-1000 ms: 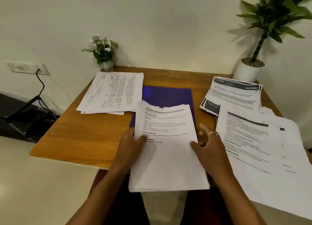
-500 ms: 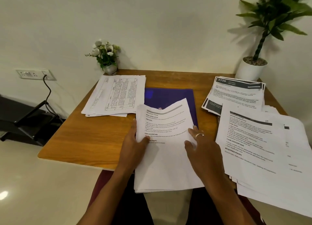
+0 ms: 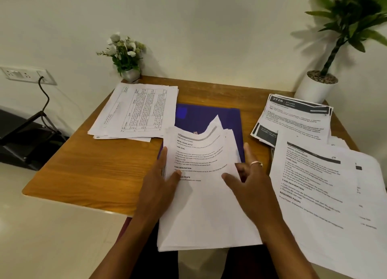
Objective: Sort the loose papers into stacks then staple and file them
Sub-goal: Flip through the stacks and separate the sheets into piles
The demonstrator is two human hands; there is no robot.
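A stack of white printed pages lies in front of me, hanging over the near edge of the wooden table. My left hand grips its left edge, thumb on top. My right hand, a ring on one finger, pinches the right edge of the top sheet, which bows upward at its far end. A dark blue folder lies flat beyond the stack, partly under it. No stapler is in view.
A pile of table-printed sheets lies at the back left. Dark-headed sheets lie at the back right, and a large spread of pages covers the right side. A small flower pot and a white plant pot stand by the wall.
The top sheet's far end has curled up and buckled under my right hand. The stack has slid a little farther onto the table. My left hand stays on the left edge.
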